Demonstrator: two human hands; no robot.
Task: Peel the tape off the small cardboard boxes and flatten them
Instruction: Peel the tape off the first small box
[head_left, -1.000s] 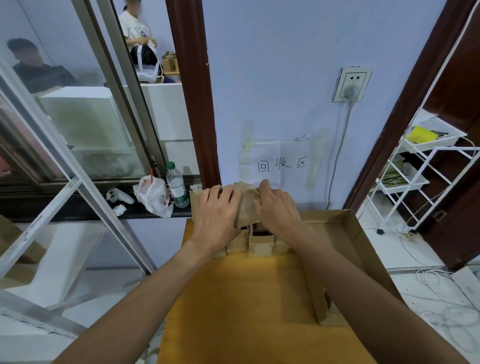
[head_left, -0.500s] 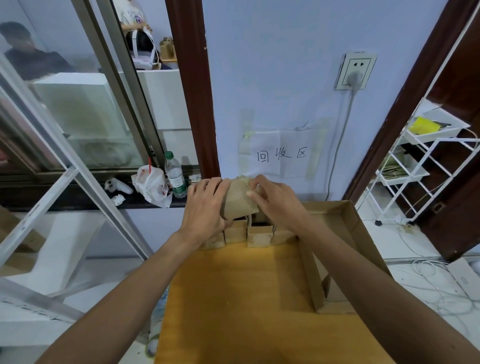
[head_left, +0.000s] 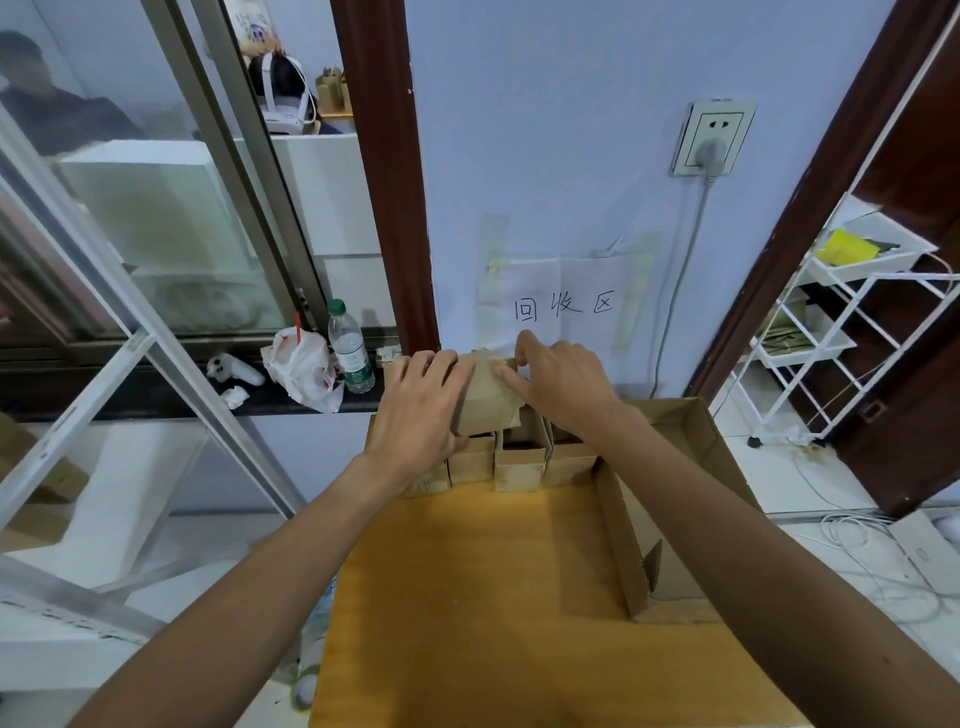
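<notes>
One small box (head_left: 485, 402) held over row of boxes (head_left: 519, 462) at desk (head_left: 493, 597) far edge: L hand (head_left: 421, 410) grips its left side, R hand (head_left: 563, 384) pinches top-right corner.

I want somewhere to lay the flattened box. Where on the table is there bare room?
The yellow tabletop is bare from the row of boxes to the near edge, bordered on the right by the big carton. Crowded: the far edge, where the row stands tight and the left hand and right hand grip the held box above it.
</notes>
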